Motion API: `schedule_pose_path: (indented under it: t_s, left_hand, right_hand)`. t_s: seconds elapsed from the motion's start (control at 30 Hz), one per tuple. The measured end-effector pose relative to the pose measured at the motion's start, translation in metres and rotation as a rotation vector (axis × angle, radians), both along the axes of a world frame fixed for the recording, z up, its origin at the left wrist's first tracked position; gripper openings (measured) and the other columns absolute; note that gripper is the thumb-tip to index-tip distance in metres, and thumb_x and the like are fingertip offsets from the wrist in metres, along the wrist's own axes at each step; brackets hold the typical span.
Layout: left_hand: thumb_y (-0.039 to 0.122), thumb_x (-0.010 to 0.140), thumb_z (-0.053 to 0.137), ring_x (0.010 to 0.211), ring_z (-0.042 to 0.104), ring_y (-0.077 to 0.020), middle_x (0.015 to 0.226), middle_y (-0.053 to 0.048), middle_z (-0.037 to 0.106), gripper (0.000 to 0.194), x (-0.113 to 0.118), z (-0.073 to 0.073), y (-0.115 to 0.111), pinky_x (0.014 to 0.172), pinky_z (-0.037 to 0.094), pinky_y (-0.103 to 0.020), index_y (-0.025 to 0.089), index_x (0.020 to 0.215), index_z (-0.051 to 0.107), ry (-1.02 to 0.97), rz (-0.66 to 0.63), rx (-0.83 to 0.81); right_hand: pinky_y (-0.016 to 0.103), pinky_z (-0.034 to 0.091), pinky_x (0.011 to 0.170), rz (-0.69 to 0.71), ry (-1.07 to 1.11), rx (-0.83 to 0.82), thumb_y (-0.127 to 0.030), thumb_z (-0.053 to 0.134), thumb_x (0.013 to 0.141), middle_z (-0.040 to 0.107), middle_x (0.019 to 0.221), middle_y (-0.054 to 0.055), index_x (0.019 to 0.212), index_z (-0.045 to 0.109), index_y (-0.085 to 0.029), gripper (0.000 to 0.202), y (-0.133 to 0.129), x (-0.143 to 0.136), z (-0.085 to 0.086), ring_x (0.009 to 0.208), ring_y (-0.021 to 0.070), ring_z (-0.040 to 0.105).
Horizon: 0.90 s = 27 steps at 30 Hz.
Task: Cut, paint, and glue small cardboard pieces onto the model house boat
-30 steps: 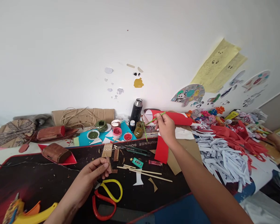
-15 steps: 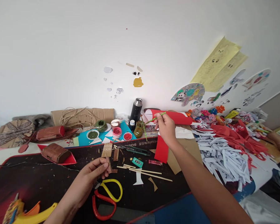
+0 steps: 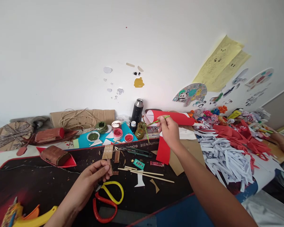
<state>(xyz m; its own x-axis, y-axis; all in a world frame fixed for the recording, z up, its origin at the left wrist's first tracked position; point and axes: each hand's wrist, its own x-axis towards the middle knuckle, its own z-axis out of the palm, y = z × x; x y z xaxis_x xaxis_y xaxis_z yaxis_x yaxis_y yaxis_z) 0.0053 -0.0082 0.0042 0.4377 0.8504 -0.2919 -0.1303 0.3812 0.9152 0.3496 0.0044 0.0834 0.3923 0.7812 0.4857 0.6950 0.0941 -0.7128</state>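
The right hand [image 3: 169,130] has its grip pinched tight on a thin green paintbrush [image 3: 161,119], out near the back edge of the tabletop [image 3: 47,179]. The brush tip points left at a small brown-green paint jar [image 3: 140,130], and it is very close to the jar, but you cannot tell if it touches. The left hand [image 3: 91,181] is nearer the front edge, and its fingers are closed on a small brown card piece [image 3: 110,167], held up just over the black mat. Right under that hand lie scissors [image 3: 108,200] with one yellow loop and one red loop. Beside them, toward the middle, lie some thin wood sticks [image 3: 148,174] and small brown scraps. A red sheet of paper [image 3: 163,151] lies just below the right hand, partly on brown card. Behind the jar stands a black flask [image 3: 137,112] near the wall. To the left of the jar sit little pots of red paint [image 3: 117,133] and green paint [image 3: 93,136] on a blue sheet. Farther left lies a small brown boat model [image 3: 55,155] on red paper. By the right edge lies a big pile of white paper strips [image 3: 223,159], with red strips behind it. In the front left corner lies a yellow tool [image 3: 35,219].
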Motion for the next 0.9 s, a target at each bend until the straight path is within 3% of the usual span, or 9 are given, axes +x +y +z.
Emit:
schedule_pose_path:
  t_s: [0.43,0.63,0.77,0.9]
  left_hand:
    - [0.065,0.065,0.096,0.07,0.054,-0.0175,0.075,-0.005,0.069,0.051,0.0,0.0,0.0,0.065,0.043,-0.029,0.02,0.075,0.074,0.014,-0.004,0.005]
    - [0.066,0.065,0.095,0.07,0.054,-0.0174,0.075,-0.004,0.068,0.052,0.0,-0.002,0.0,0.066,0.043,-0.029,0.02,0.075,0.074,0.013,-0.011,0.015]
    - [0.066,0.066,0.095,0.069,0.054,-0.0175,0.075,-0.005,0.069,0.051,0.001,-0.001,0.0,0.066,0.043,-0.029,0.02,0.074,0.074,0.018,-0.019,0.028]
    - [0.066,0.067,0.094,0.071,0.055,-0.0184,0.076,-0.005,0.069,0.051,0.001,-0.002,0.001,0.066,0.044,-0.029,0.02,0.075,0.075,0.027,-0.015,0.034]
  right_hand:
    - [0.034,0.053,0.067,-0.007,-0.04,0.006,-0.063,0.042,0.11,0.074,0.077,0.002,0.1,0.069,-0.024,0.049,-0.007,-0.002,0.004,0.058,0.0192,0.067]
    - [0.033,0.052,0.063,-0.015,0.045,0.082,-0.068,0.046,0.107,0.074,0.079,0.003,0.102,0.07,-0.023,0.051,-0.006,-0.002,0.006,0.057,0.0187,0.066]
    - [0.031,0.052,0.059,0.037,0.134,0.111,-0.07,0.051,0.105,0.074,0.079,0.003,0.098,0.068,-0.023,0.05,-0.005,-0.01,0.012,0.056,0.018,0.065]
    - [0.031,0.05,0.06,0.075,0.034,0.048,-0.068,0.045,0.108,0.074,0.077,0.003,0.096,0.069,-0.024,0.052,-0.001,-0.019,0.014,0.056,0.0184,0.066]
